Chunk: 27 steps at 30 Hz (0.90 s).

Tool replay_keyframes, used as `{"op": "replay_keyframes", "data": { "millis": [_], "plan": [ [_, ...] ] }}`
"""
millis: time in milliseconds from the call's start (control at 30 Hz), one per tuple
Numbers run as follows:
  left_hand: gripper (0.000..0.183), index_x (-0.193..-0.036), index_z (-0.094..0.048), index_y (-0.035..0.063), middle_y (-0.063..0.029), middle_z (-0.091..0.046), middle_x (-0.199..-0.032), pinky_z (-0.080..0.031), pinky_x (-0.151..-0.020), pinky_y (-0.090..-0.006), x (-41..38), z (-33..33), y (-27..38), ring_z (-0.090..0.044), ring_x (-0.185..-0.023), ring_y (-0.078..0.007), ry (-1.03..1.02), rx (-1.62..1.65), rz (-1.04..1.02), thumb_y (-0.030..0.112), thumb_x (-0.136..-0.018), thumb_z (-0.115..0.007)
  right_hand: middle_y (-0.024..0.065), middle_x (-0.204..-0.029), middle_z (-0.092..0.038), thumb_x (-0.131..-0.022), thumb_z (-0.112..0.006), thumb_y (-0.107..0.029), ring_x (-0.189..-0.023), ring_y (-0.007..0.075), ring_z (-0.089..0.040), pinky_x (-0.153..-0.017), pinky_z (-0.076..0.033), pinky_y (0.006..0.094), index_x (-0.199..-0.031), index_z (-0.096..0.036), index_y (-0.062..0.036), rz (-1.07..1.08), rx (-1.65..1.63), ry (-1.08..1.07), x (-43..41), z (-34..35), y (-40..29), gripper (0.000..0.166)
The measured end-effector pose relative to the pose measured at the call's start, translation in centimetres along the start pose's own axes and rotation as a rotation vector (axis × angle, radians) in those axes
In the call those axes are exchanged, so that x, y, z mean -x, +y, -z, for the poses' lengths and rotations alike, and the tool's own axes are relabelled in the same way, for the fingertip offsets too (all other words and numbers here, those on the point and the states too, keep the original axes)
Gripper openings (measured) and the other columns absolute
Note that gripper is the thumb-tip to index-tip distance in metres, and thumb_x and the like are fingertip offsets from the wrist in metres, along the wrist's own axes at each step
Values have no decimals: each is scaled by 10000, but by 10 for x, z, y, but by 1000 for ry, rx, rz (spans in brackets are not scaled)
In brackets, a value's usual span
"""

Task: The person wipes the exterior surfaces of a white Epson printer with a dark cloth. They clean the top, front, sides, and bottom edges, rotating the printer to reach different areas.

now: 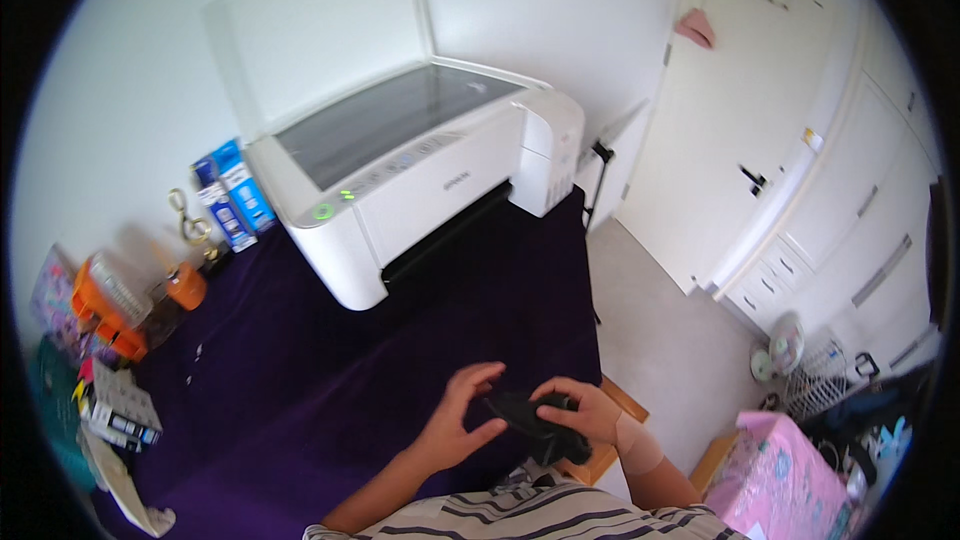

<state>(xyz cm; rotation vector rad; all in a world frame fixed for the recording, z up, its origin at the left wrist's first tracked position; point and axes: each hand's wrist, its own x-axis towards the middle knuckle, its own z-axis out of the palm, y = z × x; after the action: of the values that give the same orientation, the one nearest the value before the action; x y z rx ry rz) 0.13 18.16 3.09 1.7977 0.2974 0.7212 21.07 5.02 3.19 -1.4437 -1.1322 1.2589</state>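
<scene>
My right hand (581, 411) is closed on a bundle of black cloth (551, 431) low in front of my striped shirt. Just left of the bundle, my left hand (461, 412) has its fingers and thumb apart, with nothing between them. Both hands are by the near edge of a table with a dark purple cloth (300, 367). Beyond them stands a white Epson printer (435, 202), its scanner lid (337, 37) raised and the scanner glass (405, 116) bare. Green lights glow on its control panel.
Blue ink boxes (236, 199) lean left of the printer. Along the left edge are an orange container (186, 286), an orange case (109, 307) and small boxes (124, 409). At right are a white door (720, 127), a small fan (786, 343) and a pink patterned cover (780, 480).
</scene>
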Motion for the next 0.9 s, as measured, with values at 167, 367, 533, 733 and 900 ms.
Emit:
{"op": "replay_keyframes", "data": {
  "millis": [167, 367, 533, 733, 900],
  "plan": [
    [358, -1235, -600, 74, -82, -624, -1131, -499, -904, -327, 3, -47, -57, -624, -1038, -196, -397, -9, 264, 144, -898, -698, 106, -1087, -689, -955, -637, -227, -1016, 244, -656, -888, -507, 334, -1126, -686, -57, -25, 260, 274, 49, -11, 55, 245],
    [148, -961, -606, 37, -33, -617, -793, -465, -653, -279, 1, -87, -57, -577, -709, -111, -466, 6, 383, 182, -954, -637, 171, -957, -695, -944, -633, -262, -886, 340, -663, -762, -516, 382, -1047, -704, -51, -157, 416, 524, 107, -5, 57, 245],
    [192, -1004, -626, 50, -25, -596, -786, -453, -665, -272, -8, -112, -55, -545, -717, -92, -572, 33, 441, 189, -900, -708, 181, -818, -672, -943, -646, -314, -717, 311, -642, -657, -488, 353, -993, -690, -12, -285, 369, 763, 139, 23, 79, 309],
    [215, -993, -671, 51, -37, -648, -918, -464, -785, -296, -20, -142, -73, -598, -842, -206, -543, -48, 270, 230, -882, -715, 157, -746, -653, -971, -616, -334, -682, 179, -594, -659, -478, 327, -960, -672, 29, -206, 305, 1107, 194, 103, 127, 367],
    [221, -1023, -681, 77, 18, -682, -957, -481, -748, -231, -21, -208, -67, -618, -840, -74, -201, 514, 747, 278, -995, -595, 106, -707, -626, -1011, -536, -371, -671, 155, -541, -665, -471, 328, -908, -650, 50, -126, -29, 1096, 241, 179, 185, 448]
  ]
}}
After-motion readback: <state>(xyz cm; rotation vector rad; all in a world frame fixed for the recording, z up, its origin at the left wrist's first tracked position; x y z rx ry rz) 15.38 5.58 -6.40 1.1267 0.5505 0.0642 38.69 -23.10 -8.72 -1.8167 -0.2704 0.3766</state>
